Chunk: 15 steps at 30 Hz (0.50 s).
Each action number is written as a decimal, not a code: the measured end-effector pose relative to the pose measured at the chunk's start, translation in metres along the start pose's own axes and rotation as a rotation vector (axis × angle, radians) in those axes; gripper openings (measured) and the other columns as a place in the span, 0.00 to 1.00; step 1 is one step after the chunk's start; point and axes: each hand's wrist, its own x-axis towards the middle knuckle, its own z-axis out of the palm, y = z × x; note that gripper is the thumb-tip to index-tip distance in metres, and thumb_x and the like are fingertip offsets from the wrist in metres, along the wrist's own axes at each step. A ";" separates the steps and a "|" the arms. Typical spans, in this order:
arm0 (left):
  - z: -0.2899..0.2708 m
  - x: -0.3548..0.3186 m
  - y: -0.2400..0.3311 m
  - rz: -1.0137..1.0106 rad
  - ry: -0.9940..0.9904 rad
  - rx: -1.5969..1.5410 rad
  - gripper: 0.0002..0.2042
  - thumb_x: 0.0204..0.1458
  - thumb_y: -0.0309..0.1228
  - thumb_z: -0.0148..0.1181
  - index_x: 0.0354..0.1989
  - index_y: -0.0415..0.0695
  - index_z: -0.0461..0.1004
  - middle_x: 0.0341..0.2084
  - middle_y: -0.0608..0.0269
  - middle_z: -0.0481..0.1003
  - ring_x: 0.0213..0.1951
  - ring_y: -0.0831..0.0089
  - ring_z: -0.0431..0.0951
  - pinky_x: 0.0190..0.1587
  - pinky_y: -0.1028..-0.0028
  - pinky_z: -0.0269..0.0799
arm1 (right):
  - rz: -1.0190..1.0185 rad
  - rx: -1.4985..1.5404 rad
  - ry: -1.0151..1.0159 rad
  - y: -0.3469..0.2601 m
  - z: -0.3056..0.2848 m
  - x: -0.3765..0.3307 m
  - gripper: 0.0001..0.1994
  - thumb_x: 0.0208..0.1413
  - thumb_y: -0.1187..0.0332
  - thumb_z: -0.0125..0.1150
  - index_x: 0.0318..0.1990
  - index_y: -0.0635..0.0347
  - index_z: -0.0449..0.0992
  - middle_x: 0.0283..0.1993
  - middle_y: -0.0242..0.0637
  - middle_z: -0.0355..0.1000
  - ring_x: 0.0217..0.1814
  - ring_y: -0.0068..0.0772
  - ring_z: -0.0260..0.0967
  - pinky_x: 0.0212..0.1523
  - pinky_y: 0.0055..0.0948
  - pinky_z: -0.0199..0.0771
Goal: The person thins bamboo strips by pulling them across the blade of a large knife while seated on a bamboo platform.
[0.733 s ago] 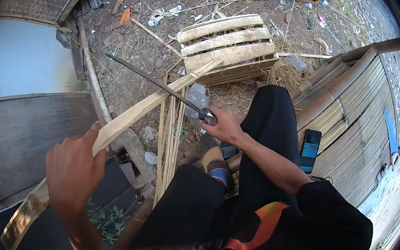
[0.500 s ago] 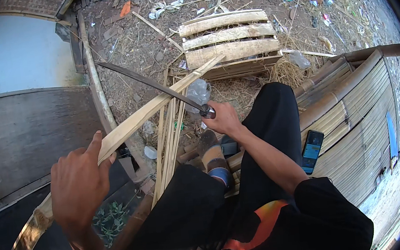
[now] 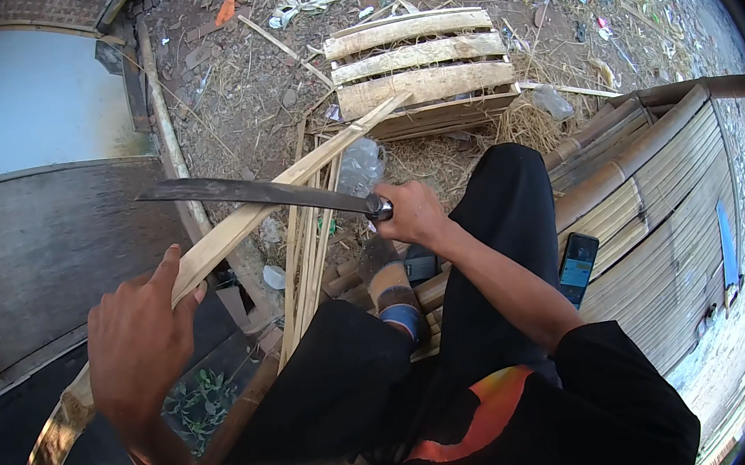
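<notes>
My left hand (image 3: 139, 337) grips a long split bamboo slat (image 3: 234, 230) that runs from lower left up toward the wooden pallet. My right hand (image 3: 409, 213) is closed on the handle of a long dark machete (image 3: 248, 192), whose blade lies across the slat, pointing left. Several thin bamboo strips (image 3: 305, 245) lean upright between my knees. I sit in black trousers, one foot (image 3: 390, 287) in a sandal below the right hand.
A wooden pallet (image 3: 418, 66) lies on the littered dirt ahead. A bamboo bench (image 3: 662, 190) with a dark phone (image 3: 577, 257) on it is at my right. A grey sheet-metal surface (image 3: 25, 244) and a bamboo pole (image 3: 169, 136) are at left.
The machete blade has swung down from a steep diagonal to nearly level across the slat. My left hand has shifted slightly along the slat.
</notes>
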 end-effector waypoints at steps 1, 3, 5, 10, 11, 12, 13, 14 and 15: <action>0.001 0.000 0.000 -0.002 -0.008 0.002 0.22 0.53 0.38 0.60 0.57 0.46 0.71 0.25 0.46 0.77 0.32 0.46 0.76 0.36 0.53 0.68 | 0.138 -0.009 -0.022 0.024 0.011 0.005 0.14 0.39 0.63 0.61 0.36 0.56 0.79 0.28 0.53 0.75 0.33 0.58 0.75 0.39 0.50 0.76; 0.001 0.003 -0.001 0.012 0.006 -0.019 0.22 0.53 0.38 0.60 0.57 0.46 0.71 0.26 0.46 0.77 0.33 0.46 0.77 0.37 0.53 0.68 | 0.517 0.006 0.044 0.083 0.023 0.013 0.15 0.41 0.63 0.61 0.36 0.61 0.80 0.33 0.58 0.76 0.39 0.59 0.76 0.43 0.48 0.76; -0.002 0.004 0.003 0.028 0.028 -0.013 0.22 0.53 0.38 0.60 0.57 0.46 0.71 0.27 0.46 0.77 0.33 0.47 0.77 0.37 0.53 0.68 | 0.756 0.018 0.059 0.136 0.029 0.018 0.17 0.42 0.62 0.60 0.37 0.68 0.80 0.38 0.62 0.75 0.43 0.59 0.75 0.46 0.46 0.75; -0.016 -0.008 0.003 -0.021 0.080 0.036 0.22 0.51 0.37 0.62 0.56 0.47 0.72 0.29 0.47 0.78 0.34 0.48 0.77 0.37 0.54 0.68 | 0.495 0.082 0.049 0.088 0.024 0.018 0.17 0.43 0.62 0.61 0.36 0.69 0.79 0.35 0.61 0.75 0.41 0.59 0.75 0.44 0.49 0.75; -0.011 0.002 0.006 0.012 0.097 0.025 0.22 0.51 0.36 0.62 0.56 0.46 0.72 0.29 0.48 0.78 0.33 0.48 0.77 0.37 0.54 0.68 | 0.404 0.113 0.090 0.078 0.015 0.013 0.17 0.43 0.61 0.61 0.35 0.68 0.78 0.34 0.60 0.75 0.39 0.59 0.75 0.43 0.49 0.75; -0.011 0.002 0.008 0.023 0.105 0.028 0.22 0.51 0.36 0.62 0.56 0.46 0.72 0.29 0.48 0.78 0.33 0.49 0.77 0.36 0.55 0.68 | 0.296 0.161 0.117 0.063 0.012 0.010 0.16 0.42 0.61 0.62 0.34 0.67 0.78 0.32 0.59 0.75 0.38 0.59 0.75 0.42 0.49 0.75; -0.009 0.002 0.010 0.030 0.107 0.029 0.22 0.50 0.35 0.63 0.55 0.46 0.72 0.29 0.49 0.78 0.32 0.49 0.77 0.36 0.55 0.68 | 0.237 0.190 0.098 0.046 0.010 0.006 0.16 0.42 0.60 0.62 0.33 0.65 0.78 0.30 0.58 0.75 0.36 0.59 0.74 0.41 0.50 0.75; -0.007 -0.001 0.011 0.028 0.114 0.039 0.22 0.50 0.35 0.63 0.55 0.46 0.72 0.28 0.49 0.78 0.32 0.50 0.78 0.35 0.55 0.69 | 0.169 0.219 0.082 0.029 0.006 0.006 0.16 0.41 0.60 0.63 0.33 0.64 0.78 0.29 0.57 0.74 0.35 0.60 0.74 0.41 0.50 0.75; -0.004 -0.003 0.012 0.032 0.123 0.046 0.22 0.50 0.34 0.63 0.55 0.46 0.72 0.28 0.50 0.78 0.31 0.50 0.78 0.34 0.56 0.69 | 0.106 0.244 0.069 0.018 0.003 0.007 0.15 0.41 0.59 0.63 0.32 0.62 0.78 0.27 0.56 0.74 0.33 0.60 0.73 0.40 0.51 0.75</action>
